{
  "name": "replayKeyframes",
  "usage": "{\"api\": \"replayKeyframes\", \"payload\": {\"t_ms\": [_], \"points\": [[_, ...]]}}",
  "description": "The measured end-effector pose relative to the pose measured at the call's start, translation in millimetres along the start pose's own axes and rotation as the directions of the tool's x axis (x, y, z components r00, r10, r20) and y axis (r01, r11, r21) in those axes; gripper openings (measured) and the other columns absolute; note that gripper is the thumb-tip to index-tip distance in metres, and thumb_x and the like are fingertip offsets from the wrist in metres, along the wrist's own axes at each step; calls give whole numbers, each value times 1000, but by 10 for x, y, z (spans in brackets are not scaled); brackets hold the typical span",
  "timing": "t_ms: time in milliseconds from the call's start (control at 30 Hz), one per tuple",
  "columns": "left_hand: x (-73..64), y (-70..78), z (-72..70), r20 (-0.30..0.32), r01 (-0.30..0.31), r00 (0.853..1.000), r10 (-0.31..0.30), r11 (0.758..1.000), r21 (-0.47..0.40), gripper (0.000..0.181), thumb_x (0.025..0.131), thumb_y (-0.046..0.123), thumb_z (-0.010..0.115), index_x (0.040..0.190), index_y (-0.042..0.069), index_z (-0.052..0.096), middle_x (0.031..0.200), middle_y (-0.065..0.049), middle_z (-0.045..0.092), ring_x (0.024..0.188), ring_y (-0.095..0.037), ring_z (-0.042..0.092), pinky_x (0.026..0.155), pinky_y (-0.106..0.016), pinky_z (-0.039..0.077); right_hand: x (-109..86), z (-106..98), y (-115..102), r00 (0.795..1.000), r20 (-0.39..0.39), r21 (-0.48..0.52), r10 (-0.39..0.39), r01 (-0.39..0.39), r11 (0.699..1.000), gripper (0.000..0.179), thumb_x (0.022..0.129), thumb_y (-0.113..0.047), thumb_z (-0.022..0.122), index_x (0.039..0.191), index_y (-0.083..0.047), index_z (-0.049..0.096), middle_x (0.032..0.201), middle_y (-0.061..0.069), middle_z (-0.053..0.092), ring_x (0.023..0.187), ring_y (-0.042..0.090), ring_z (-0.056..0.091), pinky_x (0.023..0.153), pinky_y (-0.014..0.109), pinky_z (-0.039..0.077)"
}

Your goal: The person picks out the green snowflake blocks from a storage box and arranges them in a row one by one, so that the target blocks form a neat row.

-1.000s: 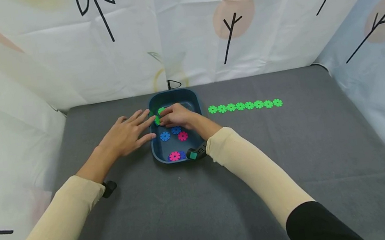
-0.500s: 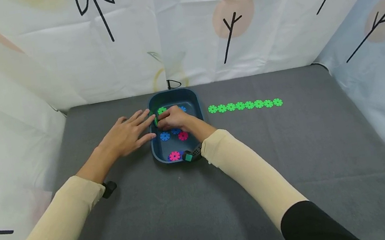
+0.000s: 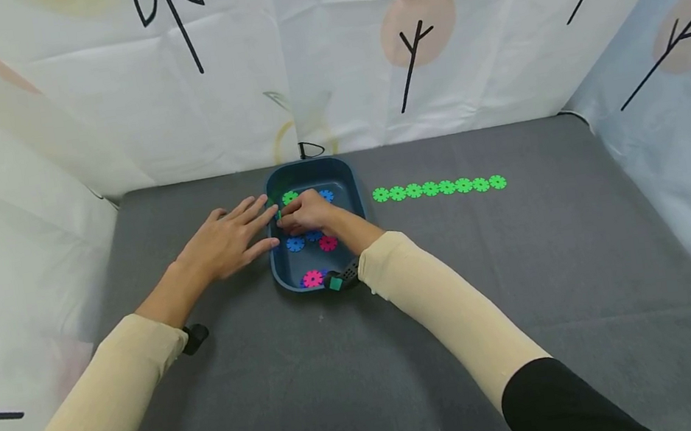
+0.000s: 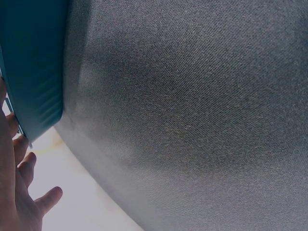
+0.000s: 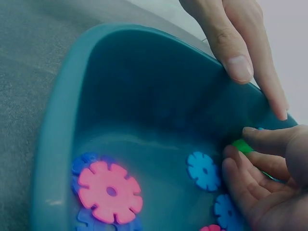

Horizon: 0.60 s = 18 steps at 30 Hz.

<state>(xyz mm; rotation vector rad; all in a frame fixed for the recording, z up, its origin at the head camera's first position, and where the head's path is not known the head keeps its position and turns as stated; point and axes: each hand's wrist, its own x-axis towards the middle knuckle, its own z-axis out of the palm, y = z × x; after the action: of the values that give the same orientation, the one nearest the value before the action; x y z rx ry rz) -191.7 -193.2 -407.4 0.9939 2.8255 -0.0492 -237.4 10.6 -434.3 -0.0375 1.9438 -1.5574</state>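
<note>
A dark blue-green plastic tub [image 3: 349, 185] stands on the grey table with notched, flower-shaped discs inside. My left hand [image 3: 224, 245] lies over its left rim, fingers straight and spread. Inside the tub, my right hand [image 3: 315, 214] pinches a green notched disc [image 5: 243, 146] between thumb and fingers by the left wall; the fingers hide most of it. Another green disc [image 3: 290, 197] lies just beyond that hand. Nearer in the tub are a blue disc [image 5: 203, 171] and a pink disc [image 5: 110, 192], the pink one resting on darker blue discs.
To the right of the tub, a straight row of several green discs [image 3: 438, 188] lies on the grey tabletop [image 3: 461, 272]. Behind the table's back edge hangs a white patterned cloth [image 3: 333, 46], which also encloses the sides.
My right hand has shifted slightly left toward the tub's left wall, closing on a green disc there. A blue disc behind it has come into view. The left hand stays put.
</note>
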Motion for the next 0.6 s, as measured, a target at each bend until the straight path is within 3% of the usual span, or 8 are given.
{"api": "replayKeyframes", "payload": {"t_ms": [300, 600], "points": [[9, 2, -26, 1, 9, 1000, -9, 1000, 20, 72, 101, 52, 49, 158, 13, 29, 163, -14, 24, 149, -34, 23, 110, -63, 30, -58, -159, -80, 991, -132, 16, -17, 19, 1000, 32, 92, 1, 68, 123, 7, 65, 98, 18, 73, 77, 20, 73, 77, 31, 59], [12, 17, -20, 15, 8, 1000, -8, 1000, 14, 72, 102, 54, 46, 158, 13, 28, 163, -15, 23, 149, -35, 22, 111, -64, 29, -271, -498, -251, 982, -161, -43, -96, 90, 995, 28, 93, 0, 67, 120, 8, 65, 104, 25, 71, 80, 23, 73, 88, 43, 56]]}}
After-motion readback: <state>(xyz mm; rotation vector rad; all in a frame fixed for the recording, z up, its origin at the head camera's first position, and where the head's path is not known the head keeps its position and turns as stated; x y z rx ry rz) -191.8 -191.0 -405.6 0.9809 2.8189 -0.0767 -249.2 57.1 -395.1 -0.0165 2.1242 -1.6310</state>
